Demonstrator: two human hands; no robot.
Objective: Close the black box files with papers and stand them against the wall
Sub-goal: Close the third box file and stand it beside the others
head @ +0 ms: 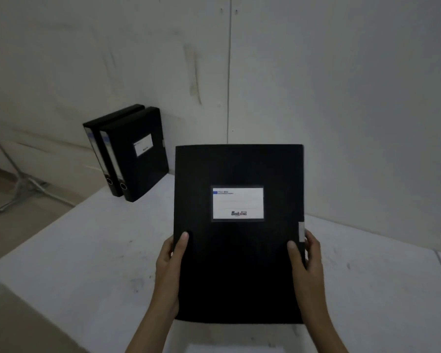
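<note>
Closest to the camera, both hands are clamped on one closed black box file (238, 263), held up off the white desk (92, 256) with its labelled cover facing the camera and its long axis running away from the person toward the wall. The left hand (169, 271) grips the left long edge, thumb on the cover, and the right hand (306, 268) grips the right long edge just below the closure tab, thumb on top too. Further back and off to the left, two standing box files (127, 154) sit upright side by side, touching, at the far end of the desk right by the wall (316, 85). So that's three files total: one in hand, two parked. My guess is the held one needs to swing up-left and get tipped upright, landing beside the right-hand standing file. The left hand is nearer that spot.
</note>
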